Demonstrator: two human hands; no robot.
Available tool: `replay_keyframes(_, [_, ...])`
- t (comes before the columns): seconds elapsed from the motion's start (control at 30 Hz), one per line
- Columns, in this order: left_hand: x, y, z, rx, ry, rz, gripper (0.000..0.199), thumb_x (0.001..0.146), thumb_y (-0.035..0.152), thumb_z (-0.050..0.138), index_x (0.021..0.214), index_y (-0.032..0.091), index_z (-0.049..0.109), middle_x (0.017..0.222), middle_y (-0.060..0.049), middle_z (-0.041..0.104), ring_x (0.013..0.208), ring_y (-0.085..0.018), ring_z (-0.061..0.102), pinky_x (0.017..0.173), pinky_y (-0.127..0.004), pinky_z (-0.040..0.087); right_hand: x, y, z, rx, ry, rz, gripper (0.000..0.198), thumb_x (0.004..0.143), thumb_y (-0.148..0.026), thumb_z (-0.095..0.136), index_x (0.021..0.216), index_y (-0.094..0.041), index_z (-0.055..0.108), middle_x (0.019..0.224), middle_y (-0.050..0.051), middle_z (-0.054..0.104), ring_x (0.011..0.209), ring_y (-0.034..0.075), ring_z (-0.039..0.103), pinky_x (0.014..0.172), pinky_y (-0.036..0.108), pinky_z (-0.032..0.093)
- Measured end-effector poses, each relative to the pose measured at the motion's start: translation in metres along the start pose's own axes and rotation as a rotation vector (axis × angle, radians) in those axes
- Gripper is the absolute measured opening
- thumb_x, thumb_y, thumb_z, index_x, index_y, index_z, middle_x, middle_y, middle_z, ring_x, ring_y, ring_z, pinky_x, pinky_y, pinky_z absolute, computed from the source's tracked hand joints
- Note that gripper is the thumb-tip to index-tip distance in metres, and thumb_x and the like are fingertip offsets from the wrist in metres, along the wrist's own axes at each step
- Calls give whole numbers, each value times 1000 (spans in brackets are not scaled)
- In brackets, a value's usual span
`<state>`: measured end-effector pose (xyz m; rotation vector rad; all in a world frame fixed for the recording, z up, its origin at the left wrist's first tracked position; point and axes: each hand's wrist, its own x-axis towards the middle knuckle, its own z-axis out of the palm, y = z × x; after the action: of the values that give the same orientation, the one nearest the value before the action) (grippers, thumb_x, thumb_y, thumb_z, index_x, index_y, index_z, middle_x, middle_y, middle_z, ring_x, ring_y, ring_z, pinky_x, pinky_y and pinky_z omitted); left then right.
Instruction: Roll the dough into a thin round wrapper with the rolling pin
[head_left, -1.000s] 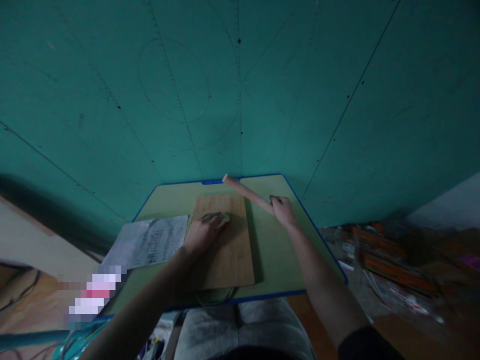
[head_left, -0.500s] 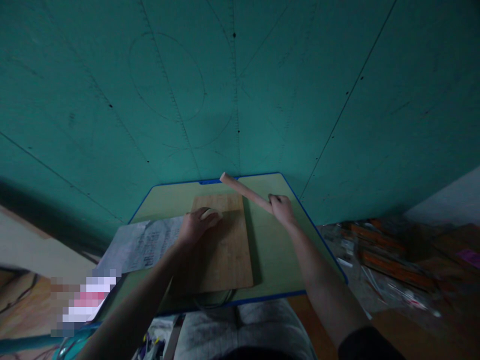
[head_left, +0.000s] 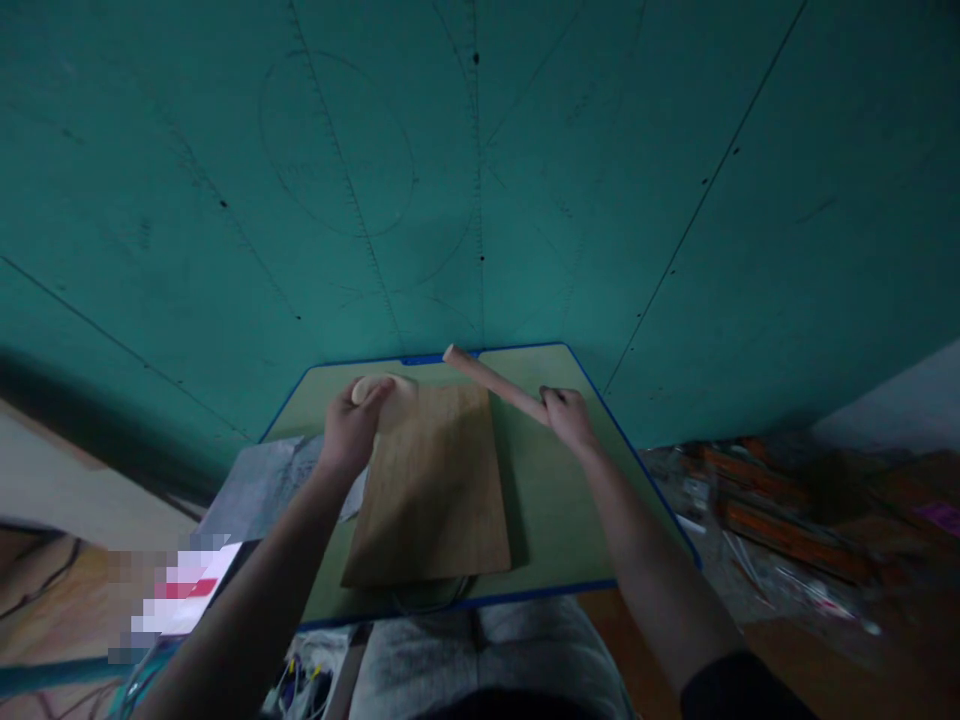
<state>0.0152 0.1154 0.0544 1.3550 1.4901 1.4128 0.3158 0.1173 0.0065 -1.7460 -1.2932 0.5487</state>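
Note:
My left hand (head_left: 349,428) is closed on a pale, flattened piece of dough (head_left: 401,392), held at the far left corner of a wooden cutting board (head_left: 442,490). Its thumb lies over the dough; a rounded part of it shows above the fingers. My right hand (head_left: 568,416) grips the near end of a plain wooden rolling pin (head_left: 491,380), to the right of the board. The pin slants up and left, its free end near the table's far edge. Bare wood shows across most of the board, partly shaded.
The board lies on a small pale folding table (head_left: 555,500) with a blue rim, against a green wall (head_left: 525,200). A printed sheet (head_left: 259,490) lies left of the board. Clutter and wooden pieces (head_left: 787,530) cover the floor at right. My legs (head_left: 540,640) are under the near edge.
My left hand has lifted the dough off the middle of the board and moved left to its far corner. The right hand with the rolling pin has stayed nearly still.

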Motion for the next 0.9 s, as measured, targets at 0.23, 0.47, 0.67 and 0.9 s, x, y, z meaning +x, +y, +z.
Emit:
replay_keyframes(0.23, [-30,7,7,-254,-193,-168,55,62,62,75,91,18,60,78,-3,68,70,-21,67,63,-31,54,-2,-1,1,1,5,-12,34,81,-35,46,48,-24,49,55,5,60,58,19,53,55,30,29])
replay_keyframes(0.47, [-25,-11,11,515,-252,69,56,78,55,65,118,16,60,98,-10,74,90,-28,71,79,-40,57,-3,-1,-1,-13,-1,-16,35,80,-34,44,47,-25,45,52,3,53,56,18,49,55,30,27])
replay_keyframes(0.67, [-20,-24,5,883,-184,480,52,94,45,51,136,14,53,142,-19,58,133,-32,53,110,-51,43,0,3,1,-4,-9,-30,36,82,-34,45,47,-24,46,51,2,52,56,17,49,54,29,27])
replay_keyframes(0.9, [-55,-44,36,1149,-452,665,57,101,43,41,145,7,46,152,-23,47,143,-33,44,117,-51,36,-1,5,3,-21,-3,-29,37,82,-35,46,47,-24,48,51,3,55,56,18,51,53,29,27])
